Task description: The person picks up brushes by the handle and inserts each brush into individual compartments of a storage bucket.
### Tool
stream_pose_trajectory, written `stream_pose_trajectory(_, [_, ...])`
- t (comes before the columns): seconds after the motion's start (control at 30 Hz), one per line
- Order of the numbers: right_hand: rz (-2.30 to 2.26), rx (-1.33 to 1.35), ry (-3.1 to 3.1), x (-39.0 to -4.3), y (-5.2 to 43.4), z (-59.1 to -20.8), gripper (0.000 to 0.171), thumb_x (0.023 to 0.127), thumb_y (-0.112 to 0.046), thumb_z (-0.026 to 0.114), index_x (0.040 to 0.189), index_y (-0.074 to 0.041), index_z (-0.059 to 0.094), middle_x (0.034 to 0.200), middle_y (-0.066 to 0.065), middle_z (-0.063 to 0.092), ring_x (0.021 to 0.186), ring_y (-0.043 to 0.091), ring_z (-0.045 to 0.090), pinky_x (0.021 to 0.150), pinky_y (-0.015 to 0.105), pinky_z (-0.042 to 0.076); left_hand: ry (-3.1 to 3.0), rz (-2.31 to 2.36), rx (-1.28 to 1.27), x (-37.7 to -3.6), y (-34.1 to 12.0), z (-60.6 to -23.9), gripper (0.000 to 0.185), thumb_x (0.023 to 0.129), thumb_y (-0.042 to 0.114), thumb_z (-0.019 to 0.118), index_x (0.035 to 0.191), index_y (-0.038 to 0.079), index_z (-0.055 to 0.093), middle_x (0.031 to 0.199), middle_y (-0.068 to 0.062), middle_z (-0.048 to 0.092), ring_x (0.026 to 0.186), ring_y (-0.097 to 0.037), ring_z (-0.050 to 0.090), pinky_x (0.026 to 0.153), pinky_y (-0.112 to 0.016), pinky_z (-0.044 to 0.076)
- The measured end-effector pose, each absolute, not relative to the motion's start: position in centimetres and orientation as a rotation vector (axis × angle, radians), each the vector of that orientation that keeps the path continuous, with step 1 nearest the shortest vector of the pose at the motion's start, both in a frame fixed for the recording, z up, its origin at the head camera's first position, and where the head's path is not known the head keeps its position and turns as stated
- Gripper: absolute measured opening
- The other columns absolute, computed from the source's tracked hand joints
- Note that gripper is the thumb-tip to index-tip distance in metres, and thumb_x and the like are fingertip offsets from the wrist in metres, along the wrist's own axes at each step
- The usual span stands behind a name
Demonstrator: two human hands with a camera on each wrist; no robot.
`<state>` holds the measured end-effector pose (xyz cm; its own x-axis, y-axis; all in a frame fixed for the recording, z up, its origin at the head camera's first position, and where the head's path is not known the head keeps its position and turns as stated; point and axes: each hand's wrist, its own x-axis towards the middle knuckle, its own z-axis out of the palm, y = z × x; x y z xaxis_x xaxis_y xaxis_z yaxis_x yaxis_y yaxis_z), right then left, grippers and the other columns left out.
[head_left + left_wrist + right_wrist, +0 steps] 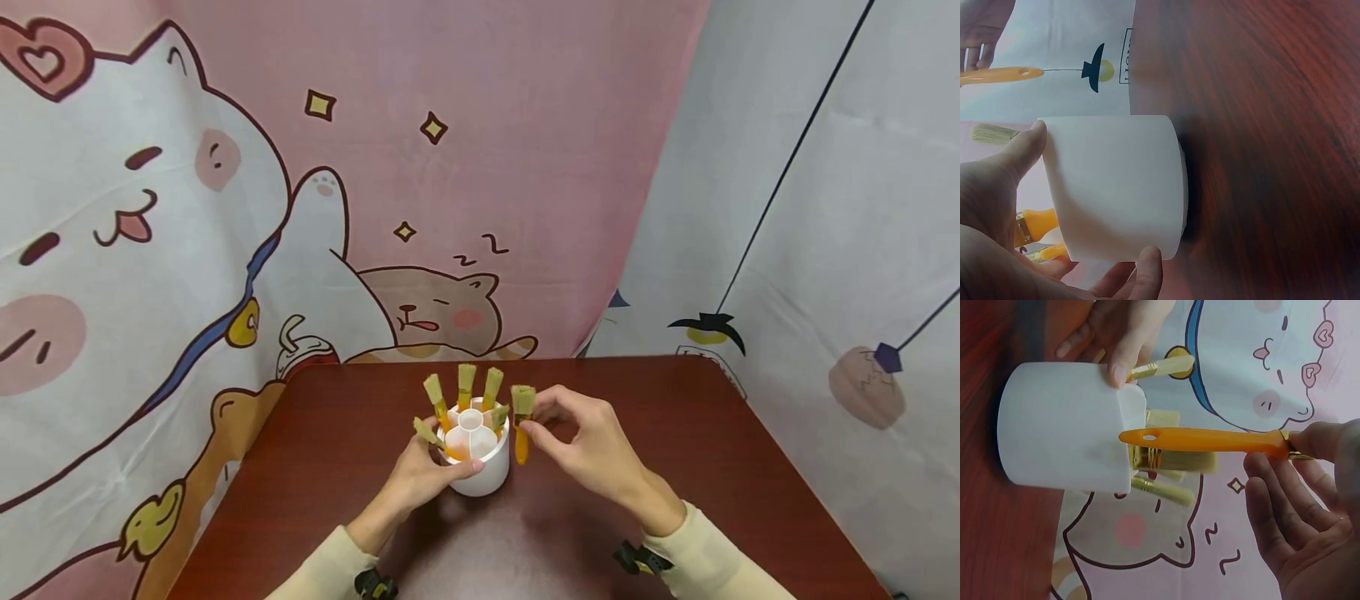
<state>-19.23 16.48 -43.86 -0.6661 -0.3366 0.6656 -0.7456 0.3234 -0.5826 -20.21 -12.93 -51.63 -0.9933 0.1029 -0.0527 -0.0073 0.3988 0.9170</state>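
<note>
White plastic forms the round brush holder (480,467), which stands near the middle of the dark red-brown wooden table (712,467) and has a small centre tube with compartments around it. The left hand (420,479) grips this holder, with the thumb on the near side of the wall and the fingers curled around the far side. Several paint brushes (465,387) with orange handles stand in the compartments, bristles up; one leans outward over the left hand. The right hand (592,446) pinches one more orange-handled brush (522,425) between thumb and fingertips near the metal ferrule. This brush is upright, bristles up, just beside the right side of the holder and outside it, with its handle end low near the table. Behind the table hangs a pink cartoon cat cloth (225,208).
</note>
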Motion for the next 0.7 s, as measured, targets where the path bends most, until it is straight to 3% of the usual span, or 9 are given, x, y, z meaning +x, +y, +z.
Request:
stream_pose_trajectory(0.27, [1.318, 0.977, -2.174, -19.5, 15.2, -43.8, 0.031, 0.097, -0.003, 0.094, 0.115, -0.022, 0.077, 0.103, -0.003, 0.086, 0.090, 0.007, 0.081, 0.081, 0.028, 0.068, 2.561, 1.647, 0.076, -20.4, -13.2, -51.8, 0.094, 0.085, 0.039, 0.106, 0.162, 0.017, 0.057, 0.148, -0.014, 0.075, 0.126, -0.028, 0.071, 0.106, -0.048, 0.058])
stream_pose_trajectory(0.7, [1.270, 1.021, -2.071, -19.7, 13.8, -44.0, 0.031, 0.096, 0.001, 0.093, 0.115, -0.018, 0.079, 0.101, -0.005, 0.086, 0.088, 0.010, 0.082, 0.080, 0.026, 0.067, 2.526, 1.679, 0.106, -20.5, -13.2, -52.0, 0.090, 0.086, 0.036, 0.106, 0.160, 0.019, 0.059, 0.139, -0.009, 0.077, 0.116, -0.024, 0.071, 0.094, -0.037, 0.055])
